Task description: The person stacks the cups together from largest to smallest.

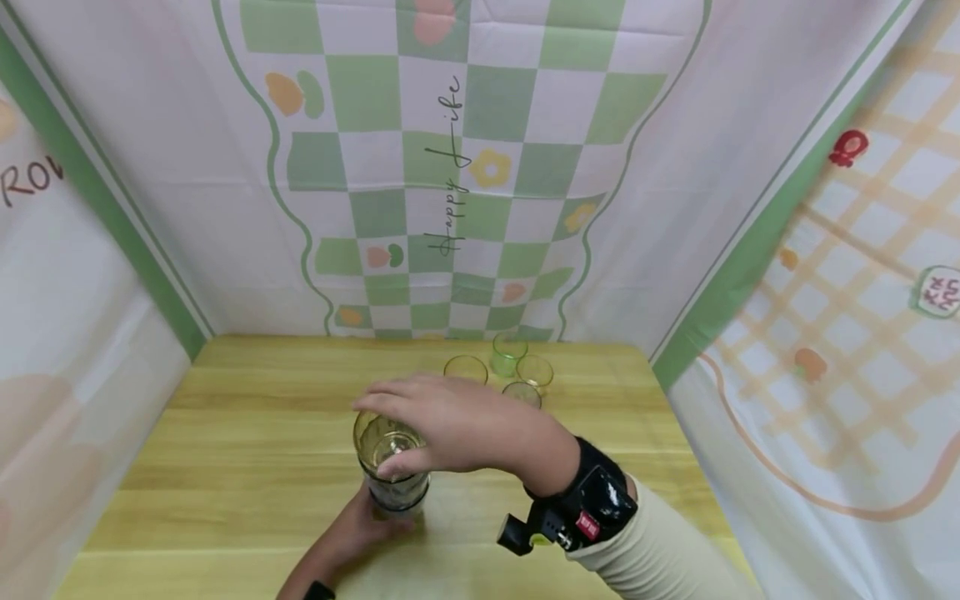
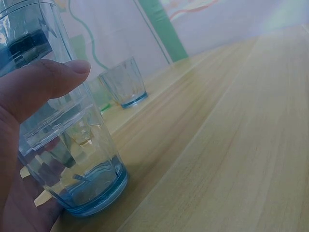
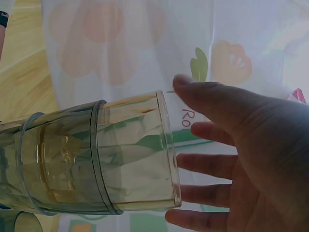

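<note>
A stack of nested glasses [image 1: 393, 496] stands near the middle of the wooden table, with an amber glass [image 3: 135, 164] on top. My left hand [image 1: 360, 529] grips the stack low down, its thumb lying across the clear glass [image 2: 99, 183] with a blue base in the left wrist view. Over the top rim is my right hand [image 1: 450, 425], thumb on the near side and fingers on the far side. In the right wrist view its fingers [image 3: 207, 193] are spread and nearly straight at the rim; whether they touch it I cannot tell.
Several separate glasses stand at the back right of the wooden table [image 1: 247, 417]: a green one [image 1: 508, 358], an amber one [image 1: 535, 372] and a greyish one [image 1: 527, 398] among them. Patterned cloth [image 1: 367, 158] hangs behind and at both sides.
</note>
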A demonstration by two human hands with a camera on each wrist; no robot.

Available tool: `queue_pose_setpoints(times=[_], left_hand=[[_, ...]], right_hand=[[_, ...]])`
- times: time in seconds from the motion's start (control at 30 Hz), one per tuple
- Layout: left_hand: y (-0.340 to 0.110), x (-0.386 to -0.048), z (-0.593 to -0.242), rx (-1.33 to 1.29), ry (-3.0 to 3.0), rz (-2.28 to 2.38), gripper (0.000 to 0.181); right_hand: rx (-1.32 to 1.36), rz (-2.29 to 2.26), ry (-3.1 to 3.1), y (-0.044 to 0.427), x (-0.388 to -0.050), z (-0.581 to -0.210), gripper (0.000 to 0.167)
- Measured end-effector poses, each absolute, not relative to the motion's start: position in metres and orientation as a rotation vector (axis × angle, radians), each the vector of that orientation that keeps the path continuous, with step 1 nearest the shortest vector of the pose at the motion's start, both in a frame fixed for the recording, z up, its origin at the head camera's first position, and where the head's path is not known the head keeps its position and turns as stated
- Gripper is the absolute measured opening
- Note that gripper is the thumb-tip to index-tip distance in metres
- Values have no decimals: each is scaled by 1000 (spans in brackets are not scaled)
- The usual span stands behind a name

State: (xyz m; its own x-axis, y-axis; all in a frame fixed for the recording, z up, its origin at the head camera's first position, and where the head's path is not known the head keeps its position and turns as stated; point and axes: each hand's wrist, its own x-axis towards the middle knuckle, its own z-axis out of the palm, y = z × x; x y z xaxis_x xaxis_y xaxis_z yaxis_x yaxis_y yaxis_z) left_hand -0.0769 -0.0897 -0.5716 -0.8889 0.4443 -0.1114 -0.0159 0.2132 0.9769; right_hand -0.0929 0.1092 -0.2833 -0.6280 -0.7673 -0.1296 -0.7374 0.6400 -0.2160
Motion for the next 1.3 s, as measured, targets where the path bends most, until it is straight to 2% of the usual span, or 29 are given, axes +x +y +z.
queue_pose_setpoints(times=[0.23,0.4,0.53,0.67,0.8,0.93,1.1,1.3], left_hand=[[-88,-76,-570,403,2090,1776,97],[-87,-76,-570,367,2095,1779,98],[-87,-76,-571,320,2126,1747,100],[-88,-76,-572,299,2127,1756,99],[-88,-76,-571,288,2096,1786,97],[-89,-75,-571,269,2068,1804,99],[-90,-74,-572,257,2060,1807,100],[-87,-74,-576,237,2055,1810,102]], right_hand=[[-1160,-432,2695,129,-93,-283,59],[-923,-782,2786,165,-95,-303,48],[-603,-1131,2846,194,-90,-347,39],[-272,-1341,2860,215,-88,-412,32],[21,-1379,2876,227,-86,-485,26],[179,-1328,2884,231,-76,-541,21],[167,-1167,2982,227,-60,-575,19],[158,-949,3045,218,-49,-588,27]])
